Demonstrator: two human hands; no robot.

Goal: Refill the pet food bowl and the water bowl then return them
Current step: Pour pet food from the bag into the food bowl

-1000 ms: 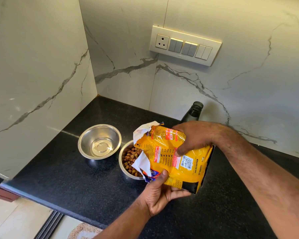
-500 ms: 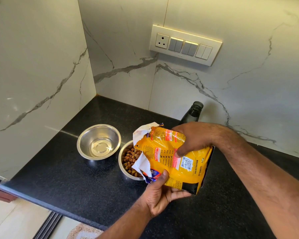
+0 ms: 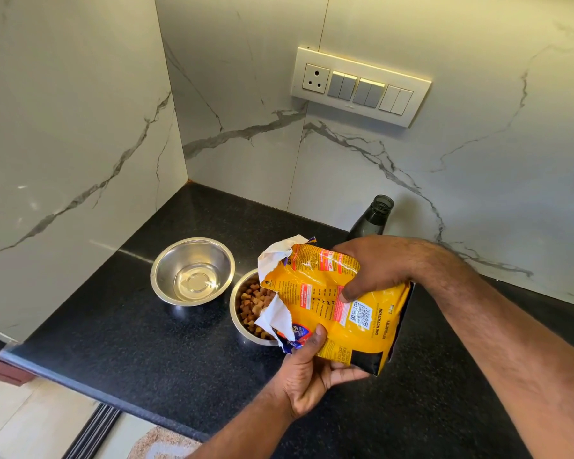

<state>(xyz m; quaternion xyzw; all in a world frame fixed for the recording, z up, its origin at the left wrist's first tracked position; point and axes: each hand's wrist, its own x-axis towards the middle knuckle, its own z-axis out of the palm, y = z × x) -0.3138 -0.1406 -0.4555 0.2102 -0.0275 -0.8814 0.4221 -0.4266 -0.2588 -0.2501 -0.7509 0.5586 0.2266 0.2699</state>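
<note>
A yellow dog food bag (image 3: 335,306) lies tilted on its side, its torn white mouth over a steel food bowl (image 3: 237,321) that holds brown kibble (image 3: 254,304). My right hand (image 3: 375,268) grips the bag from above. My left hand (image 3: 312,372) holds it from below, thumb pressed on the lower front near the mouth. To the left stands a second steel bowl (image 3: 193,271) with a little clear water in its bottom. Most of the food bowl is hidden behind the bag.
Both bowls rest on a black speckled counter (image 3: 130,342) in a marble-walled corner. A dark open bottle (image 3: 373,217) stands behind my right hand. A switch and socket panel (image 3: 360,86) is on the back wall. The counter's front edge drops to a tiled floor at lower left.
Hardly anything has changed: both hands keep the same hold on the tilted bag over the food bowl. The view shifts very slightly.
</note>
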